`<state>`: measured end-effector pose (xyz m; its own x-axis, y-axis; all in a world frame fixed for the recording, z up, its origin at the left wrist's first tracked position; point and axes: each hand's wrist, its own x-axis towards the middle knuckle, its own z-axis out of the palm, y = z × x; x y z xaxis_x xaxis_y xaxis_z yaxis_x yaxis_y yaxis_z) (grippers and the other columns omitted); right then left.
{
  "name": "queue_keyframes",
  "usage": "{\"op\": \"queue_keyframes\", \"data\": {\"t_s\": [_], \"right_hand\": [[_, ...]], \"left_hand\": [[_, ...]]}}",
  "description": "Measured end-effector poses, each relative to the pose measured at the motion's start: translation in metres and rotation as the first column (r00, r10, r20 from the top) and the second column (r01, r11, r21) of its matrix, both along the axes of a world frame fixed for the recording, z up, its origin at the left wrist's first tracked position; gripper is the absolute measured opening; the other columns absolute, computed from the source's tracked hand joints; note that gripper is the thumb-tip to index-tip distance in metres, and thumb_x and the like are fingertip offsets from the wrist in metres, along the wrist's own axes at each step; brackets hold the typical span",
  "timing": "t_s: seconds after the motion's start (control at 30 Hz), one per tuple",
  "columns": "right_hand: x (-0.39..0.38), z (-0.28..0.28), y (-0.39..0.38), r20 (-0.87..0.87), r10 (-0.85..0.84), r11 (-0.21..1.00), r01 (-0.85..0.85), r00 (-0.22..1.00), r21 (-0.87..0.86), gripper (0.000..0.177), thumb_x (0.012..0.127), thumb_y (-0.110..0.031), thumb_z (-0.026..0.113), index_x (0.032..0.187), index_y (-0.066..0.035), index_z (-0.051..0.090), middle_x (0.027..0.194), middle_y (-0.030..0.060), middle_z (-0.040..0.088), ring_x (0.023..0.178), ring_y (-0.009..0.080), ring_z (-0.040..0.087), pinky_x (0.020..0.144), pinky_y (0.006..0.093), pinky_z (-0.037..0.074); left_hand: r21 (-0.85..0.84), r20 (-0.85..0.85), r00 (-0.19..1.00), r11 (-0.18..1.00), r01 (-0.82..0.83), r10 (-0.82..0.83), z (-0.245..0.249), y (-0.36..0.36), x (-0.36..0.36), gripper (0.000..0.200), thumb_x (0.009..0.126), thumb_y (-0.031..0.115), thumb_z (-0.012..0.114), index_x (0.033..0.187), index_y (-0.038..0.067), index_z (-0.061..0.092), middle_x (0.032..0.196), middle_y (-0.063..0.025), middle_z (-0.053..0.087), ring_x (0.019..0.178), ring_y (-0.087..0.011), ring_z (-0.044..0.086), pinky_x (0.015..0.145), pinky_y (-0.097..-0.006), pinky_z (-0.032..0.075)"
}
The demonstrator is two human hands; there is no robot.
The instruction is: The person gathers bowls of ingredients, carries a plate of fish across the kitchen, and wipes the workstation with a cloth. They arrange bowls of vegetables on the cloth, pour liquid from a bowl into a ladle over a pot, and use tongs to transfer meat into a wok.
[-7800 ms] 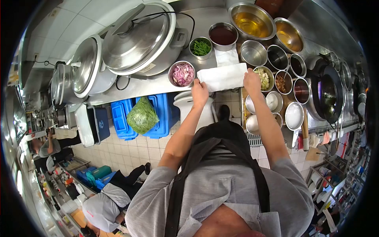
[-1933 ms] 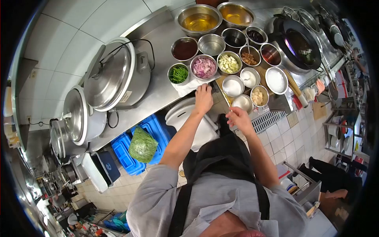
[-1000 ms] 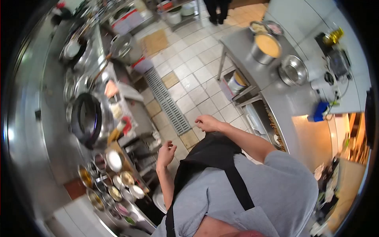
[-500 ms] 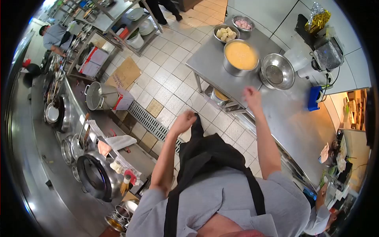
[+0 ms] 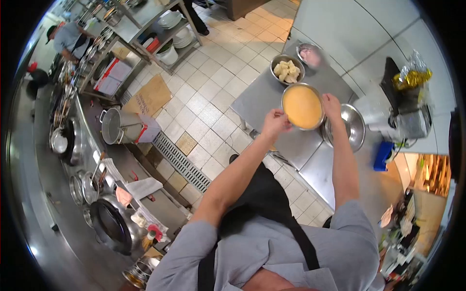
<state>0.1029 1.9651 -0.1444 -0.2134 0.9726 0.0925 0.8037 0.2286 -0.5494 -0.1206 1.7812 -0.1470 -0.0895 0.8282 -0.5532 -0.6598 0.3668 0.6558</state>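
Observation:
A round metal pot of orange-yellow liquid (image 5: 302, 106) is on the steel table (image 5: 252, 102). At its left rim is my left hand (image 5: 277, 122), fingers curled against the metal. My right hand (image 5: 332, 105) closes on the opposite rim, its fingers partly hidden. Beside my right forearm lies a wide metal bowl (image 5: 355, 127), partly covered by the arm. Just beyond the pot stands a bowl of pale yellow chunks (image 5: 287, 71). A bowl of pink pieces (image 5: 311, 56) sits further back, somewhat blurred.
A blue container (image 5: 383, 155) and a plastic-wrapped appliance (image 5: 412, 123) stand on the right. To the left are a large pot (image 5: 114, 126), a floor drain grate (image 5: 182, 160) and the steel stove counter (image 5: 43, 194). A person (image 5: 72, 41) bends over pans at the upper left.
Both hands have reached forward from in front of my body and taken hold of the pot's rim. The view has shifted, with my body nearer the table.

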Motion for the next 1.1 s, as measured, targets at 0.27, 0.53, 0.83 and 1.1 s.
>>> {"op": "queue_keyframes", "data": {"t_s": [0.27,0.53,0.83,1.1], "right_hand": [[-0.005,0.005,-0.006,-0.187,0.100,0.982,-0.128,0.977,-0.142,0.027,0.096,-0.024,0.063,0.095,0.002,0.068,0.079,0.0111,0.066,0.076,0.0194,0.060,0.072,0.0364,0.048],[-0.106,0.053,-0.129,-0.476,0.290,0.754,-0.505,0.830,-0.421,0.028,0.104,-0.027,0.062,0.085,-0.006,0.061,0.071,-0.0038,0.052,0.059,0.0053,0.044,0.050,0.0235,0.034],[-0.255,0.114,-0.426,-0.603,0.648,0.215,-0.872,0.465,-0.441,0.023,0.103,-0.023,0.062,0.089,-0.004,0.060,0.072,-0.0024,0.054,0.061,0.0041,0.049,0.050,0.0220,0.040],[-0.359,0.171,-0.773,-0.659,0.747,-0.244,-0.885,0.089,-0.397,0.016,0.099,-0.018,0.063,0.089,-0.005,0.063,0.072,-0.0061,0.050,0.062,0.0035,0.045,0.053,0.0218,0.035]], "left_hand": [[0.003,-0.089,0.992,0.996,-0.091,0.091,-0.019,-0.019,-0.004,0.021,0.090,0.004,0.068,0.097,0.006,0.047,0.082,-0.0072,0.060,0.068,-0.0202,0.067,0.063,-0.0363,0.062],[0.121,-0.031,0.891,0.886,-0.447,0.453,0.002,-0.204,-0.037,0.025,0.083,0.003,0.068,0.090,0.008,0.044,0.077,-0.0044,0.056,0.066,-0.0192,0.068,0.055,-0.0405,0.063],[0.206,-0.127,0.479,0.495,-0.844,0.869,0.072,-0.547,-0.017,0.021,0.086,0.000,0.063,0.090,0.004,0.043,0.080,-0.0064,0.054,0.063,-0.0190,0.068,0.055,-0.0377,0.064],[0.217,-0.274,-0.053,0.008,-0.976,0.960,0.170,-0.841,0.037,0.019,0.088,-0.001,0.063,0.093,0.002,0.045,0.081,-0.0090,0.060,0.063,-0.0199,0.070,0.055,-0.0368,0.065]]}}
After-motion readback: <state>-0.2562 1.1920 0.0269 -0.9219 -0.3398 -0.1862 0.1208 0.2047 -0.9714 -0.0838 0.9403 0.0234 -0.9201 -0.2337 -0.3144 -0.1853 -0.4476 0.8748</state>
